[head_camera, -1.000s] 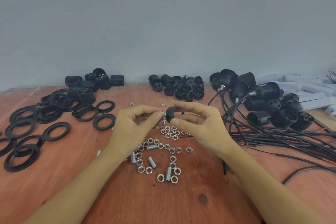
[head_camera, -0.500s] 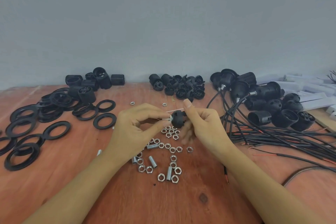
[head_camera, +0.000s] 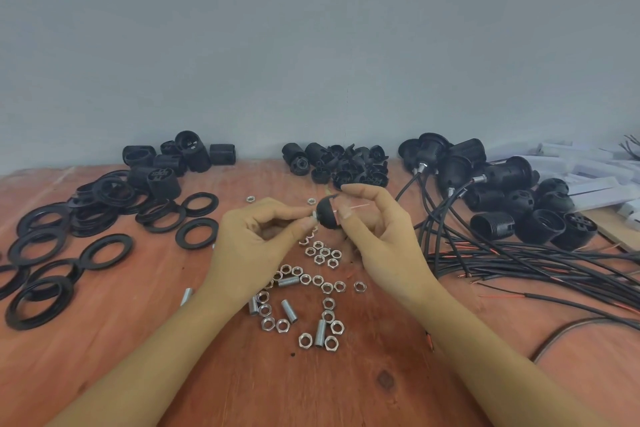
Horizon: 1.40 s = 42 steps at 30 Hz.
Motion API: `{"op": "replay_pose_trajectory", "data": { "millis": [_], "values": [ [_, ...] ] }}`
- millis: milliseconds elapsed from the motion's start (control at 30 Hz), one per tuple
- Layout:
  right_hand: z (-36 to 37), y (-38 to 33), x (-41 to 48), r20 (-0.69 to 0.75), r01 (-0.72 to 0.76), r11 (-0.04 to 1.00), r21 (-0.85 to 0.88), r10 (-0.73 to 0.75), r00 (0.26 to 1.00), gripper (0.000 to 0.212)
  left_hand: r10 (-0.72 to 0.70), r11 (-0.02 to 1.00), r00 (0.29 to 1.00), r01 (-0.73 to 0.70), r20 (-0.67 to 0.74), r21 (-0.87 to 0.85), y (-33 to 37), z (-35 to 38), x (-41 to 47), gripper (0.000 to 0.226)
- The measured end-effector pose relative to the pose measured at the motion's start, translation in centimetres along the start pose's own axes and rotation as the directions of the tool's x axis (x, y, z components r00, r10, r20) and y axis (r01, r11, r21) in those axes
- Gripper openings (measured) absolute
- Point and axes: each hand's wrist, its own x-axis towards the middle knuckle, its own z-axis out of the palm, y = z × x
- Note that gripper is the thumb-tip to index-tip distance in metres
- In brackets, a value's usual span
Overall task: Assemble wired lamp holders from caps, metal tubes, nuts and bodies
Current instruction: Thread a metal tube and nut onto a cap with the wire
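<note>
Both hands meet above the middle of the wooden table [head_camera: 104, 374], just over a scatter of nuts [head_camera: 322, 255] and short metal tubes [head_camera: 289, 311]. The right hand [head_camera: 377, 239] holds a black cap [head_camera: 327, 215] between thumb and bent fingers, its forefinger raised and curved over the top without pressing down. The cap lies on its side, its long axis running left to right: the rounded dome faces the left hand, and its open end faces right, where thin red and pale wire ends [head_camera: 358, 207] stick out toward the right. The left hand [head_camera: 256, 239] has thumb and forefinger pinched shut on a small silvery part [head_camera: 314, 217] at the dome's tip; whether this is a nut or a tube end is too small to tell. Its other fingers are curled into the palm. Flat black rings [head_camera: 104, 251] lie spread at the left, a heap of loose caps [head_camera: 343, 166] sits at the back centre, and wired lamp holders [head_camera: 502, 177] with long black cables [head_camera: 536, 263] fill the right side.
</note>
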Motion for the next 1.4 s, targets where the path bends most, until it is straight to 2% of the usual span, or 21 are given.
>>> {"op": "replay_pose_trajectory", "data": {
  "millis": [100, 167, 300, 367, 433, 467, 533, 567, 600, 633, 700, 767, 800, 900, 967, 1000, 1033, 1133, 1200, 1333, 1400],
  "values": [
    [0.0, -0.5, -0.4, 0.084, 0.044, 0.992, 0.118, -0.054, 0.995, 0.028, -0.020, 1.000, 1.000, 0.021, -0.021, 0.020, -0.3, -0.5, 0.4, 0.013],
    [-0.1, -0.7, -0.4, 0.110, 0.066, 0.987, 0.145, -0.083, 0.991, 0.033, -0.014, 0.999, 1.000, 0.014, 0.018, 0.045, -0.4, -0.5, 0.2, 0.013],
    [-0.4, -0.5, -0.3, 0.158, 0.032, 0.998, 0.052, -0.040, 0.987, 0.032, -0.010, 1.000, 0.997, 0.009, 0.080, 0.013, -0.2, -0.3, 0.2, 0.013],
    [-0.4, -0.4, -0.4, 0.198, 0.004, 1.000, 0.012, -0.006, 0.980, 0.027, -0.004, 0.999, 0.998, 0.007, 0.062, -0.048, 0.0, -0.5, 0.3, 0.013],
    [-0.3, -0.5, -0.3, 0.180, -0.007, 0.999, -0.046, 0.015, 0.983, 0.014, -0.008, 0.997, 0.998, 0.013, 0.065, -0.077, 0.2, -0.7, 0.4, 0.014],
    [-0.3, -0.5, -0.2, 0.142, -0.004, 0.996, -0.088, 0.017, 0.990, 0.022, -0.011, 0.997, 0.997, 0.016, 0.072, -0.081, 0.1, -0.7, 0.4, 0.014],
    [-0.5, -0.4, 0.0, 0.058, -0.022, 0.989, -0.146, 0.030, 0.998, 0.056, -0.027, 0.996, 0.996, 0.034, 0.085, -0.083, 0.1, -0.5, 0.3, 0.014],
    [-0.7, -0.4, 0.0, 0.022, -0.022, 0.990, -0.143, 0.025, 0.999, 0.065, -0.042, 0.995, 0.995, 0.049, 0.087, -0.083, 0.0, -0.3, 0.2, 0.014],
    [-0.9, -0.3, 0.1, 0.011, 0.002, 0.990, -0.141, -0.001, 1.000, 0.066, -0.053, 0.995, 0.995, 0.060, 0.084, -0.083, 0.0, -0.3, 0.2, 0.014],
    [-1.0, -0.3, 0.1, 0.008, 0.037, 0.991, -0.127, -0.036, 0.999, 0.056, -0.060, 0.994, 0.995, 0.067, 0.079, -0.083, -0.1, -0.2, 0.2, 0.015],
    [-1.2, -0.4, 0.3, 0.072, 0.077, 0.991, -0.108, -0.069, 0.995, 0.013, -0.062, 0.994, 0.995, 0.068, 0.073, -0.085, -0.1, -0.3, 0.3, 0.014],
    [-1.3, -0.1, 0.3, 0.133, 0.067, 0.992, -0.110, -0.052, 0.990, 0.035, -0.054, 0.995, 0.995, 0.061, 0.083, -0.082, 0.0, -0.5, 0.4, 0.014],
    [-1.3, 0.0, 0.3, 0.142, 0.055, 0.990, -0.128, -0.037, 0.989, 0.036, -0.050, 0.995, 0.995, 0.058, 0.091, -0.079, 0.0, -0.5, 0.4, 0.013],
    [-0.8, -0.2, 0.2, 0.112, 0.039, 0.985, -0.169, -0.020, 0.994, 0.019, -0.048, 0.994, 0.992, 0.059, 0.117, -0.090, 0.0, -0.4, 0.2, 0.014],
    [-0.8, 0.0, 0.3, 0.057, 0.026, 0.974, -0.227, -0.013, 0.998, 0.048, -0.036, 0.994, 0.989, 0.050, 0.141, -0.097, 0.1, -0.2, 0.0, 0.014],
    [-0.9, 0.2, 0.4, 0.036, 0.021, 0.972, -0.235, -0.013, 0.999, 0.054, -0.030, 0.995, 0.989, 0.044, 0.146, -0.094, 0.1, -0.1, 0.0, 0.014],
    [-1.1, 0.2, 0.5, 0.033, 0.017, 0.977, -0.211, -0.011, 0.999, 0.052, -0.027, 0.995, 0.989, 0.040, 0.143, -0.090, 0.1, 0.0, 0.0, 0.014],
    [-1.4, 0.2, 0.4, 0.143, 0.042, 0.994, -0.098, -0.027, 0.989, 0.019, -0.026, 0.994, 0.994, 0.037, 0.107, -0.104, 0.1, -0.3, 0.3, 0.014],
    [-1.3, 0.5, 0.4, 0.187, 0.058, 0.993, -0.099, -0.039, 0.982, 0.037, -0.027, 0.991, 0.995, 0.039, 0.097, -0.127, 0.2, -0.5, 0.4, 0.015],
    [-0.9, 0.3, 0.2, 0.133, 0.037, 0.987, -0.154, -0.016, 0.991, 0.037, -0.033, 0.991, 0.991, 0.050, 0.133, -0.127, 0.3, -0.5, 0.3, 0.015],
    [-0.7, 0.3, 0.0, 0.115, 0.044, 0.980, -0.193, -0.022, 0.993, 0.059, -0.035, 0.990, 0.988, 0.055, 0.149, -0.131, 0.2, -0.3, 0.1, 0.015]
  ]
}}
